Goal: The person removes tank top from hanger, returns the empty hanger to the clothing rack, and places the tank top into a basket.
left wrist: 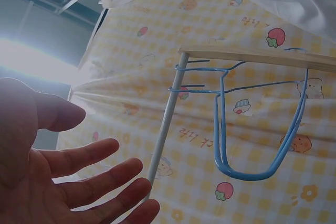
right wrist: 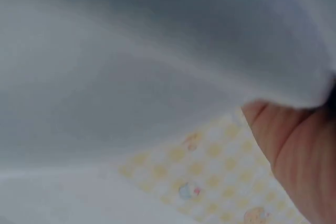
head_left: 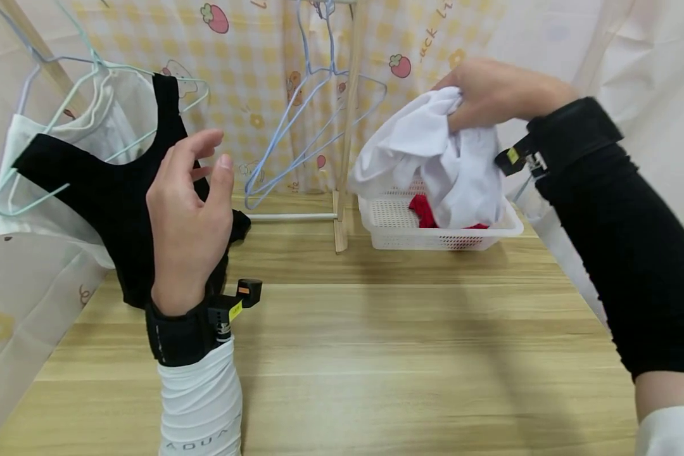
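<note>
My right hand point(head_left: 490, 95) grips a bunched white garment point(head_left: 433, 152) and holds it over a white perforated basket point(head_left: 387, 234). Red cloth point(head_left: 423, 210) shows inside the basket beneath it. In the right wrist view the white fabric point(right wrist: 105, 87) fills most of the picture, and only part of the hand point(right wrist: 294, 156) appears at the edge. My left hand point(head_left: 190, 209) is raised with relaxed, spread fingers and holds nothing. It is in front of a black sleeveless top point(head_left: 125, 209) on a light green hanger point(head_left: 40, 199); whether they touch I cannot tell.
A white garment point(head_left: 80, 130) hangs behind the black top. Several blue hangers point(head_left: 285, 133) hang from the rack, whose wooden post point(head_left: 349, 126) stands left of the basket. A wooden tabletop point(head_left: 405, 354) stretches in front, with a patterned curtain point(head_left: 251, 57) behind.
</note>
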`<act>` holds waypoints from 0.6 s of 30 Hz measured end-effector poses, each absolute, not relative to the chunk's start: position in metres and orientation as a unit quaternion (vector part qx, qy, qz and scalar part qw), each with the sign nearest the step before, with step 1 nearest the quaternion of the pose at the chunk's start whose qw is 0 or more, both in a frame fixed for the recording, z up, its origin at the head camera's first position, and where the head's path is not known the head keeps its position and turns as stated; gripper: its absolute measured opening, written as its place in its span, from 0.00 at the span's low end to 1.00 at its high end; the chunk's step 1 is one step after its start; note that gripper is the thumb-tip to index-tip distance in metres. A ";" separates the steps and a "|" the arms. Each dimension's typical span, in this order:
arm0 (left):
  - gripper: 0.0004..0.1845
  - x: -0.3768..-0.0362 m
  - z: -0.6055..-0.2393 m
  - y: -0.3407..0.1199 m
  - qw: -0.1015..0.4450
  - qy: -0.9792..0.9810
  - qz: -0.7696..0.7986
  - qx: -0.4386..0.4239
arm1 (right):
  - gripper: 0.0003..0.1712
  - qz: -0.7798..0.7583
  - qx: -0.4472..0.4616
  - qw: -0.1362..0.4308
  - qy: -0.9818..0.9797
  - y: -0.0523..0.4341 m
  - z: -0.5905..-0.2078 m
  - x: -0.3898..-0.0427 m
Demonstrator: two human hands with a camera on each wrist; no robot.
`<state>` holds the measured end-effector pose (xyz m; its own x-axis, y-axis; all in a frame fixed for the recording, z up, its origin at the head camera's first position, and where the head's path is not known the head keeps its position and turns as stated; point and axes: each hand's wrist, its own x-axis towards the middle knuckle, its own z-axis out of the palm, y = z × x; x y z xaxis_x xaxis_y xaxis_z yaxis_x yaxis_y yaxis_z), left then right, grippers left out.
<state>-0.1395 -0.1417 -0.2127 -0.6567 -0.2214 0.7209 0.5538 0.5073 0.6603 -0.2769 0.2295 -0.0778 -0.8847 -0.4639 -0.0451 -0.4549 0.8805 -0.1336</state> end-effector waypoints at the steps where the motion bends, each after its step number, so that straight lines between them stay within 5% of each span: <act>1: 0.20 -0.139 -0.212 -0.142 0.399 -0.771 -0.485 -0.108 | 0.24 -0.048 -0.227 0.033 0.972 0.235 -0.075 -0.282; 8: 0.20 -0.135 -0.213 -0.142 0.392 -0.773 -0.488 -0.104 | 0.26 -0.002 -0.191 0.052 0.980 0.250 -0.087 -0.319; 14: 0.20 -0.134 -0.214 -0.141 0.386 -0.774 -0.492 -0.099 | 0.26 -0.006 -0.183 0.106 0.977 0.241 -0.123 -0.348; 18: 0.20 -0.134 -0.215 -0.139 0.383 -0.774 -0.495 -0.099 | 0.26 -0.017 -0.206 0.087 0.974 0.233 -0.158 -0.364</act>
